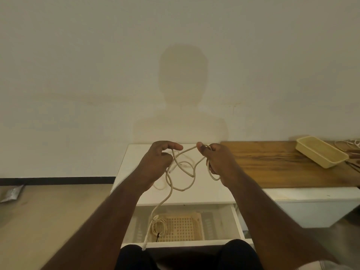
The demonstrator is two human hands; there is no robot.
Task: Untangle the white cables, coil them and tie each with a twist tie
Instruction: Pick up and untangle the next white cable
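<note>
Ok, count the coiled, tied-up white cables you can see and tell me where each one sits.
1 for certain: a small coiled white cable lying on the cream plastic lattice basket in the open white drawer. More white cables lie at the far right edge, too small to judge; others may be hidden.

Single head-worn wide view, forward and down, close over both raised hands.

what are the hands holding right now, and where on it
Both hold one white cable. The right hand grips several gathered loops of it; the left hand pinches a strand of the loose tangle between them. The free end hangs toward the open drawer.
</note>
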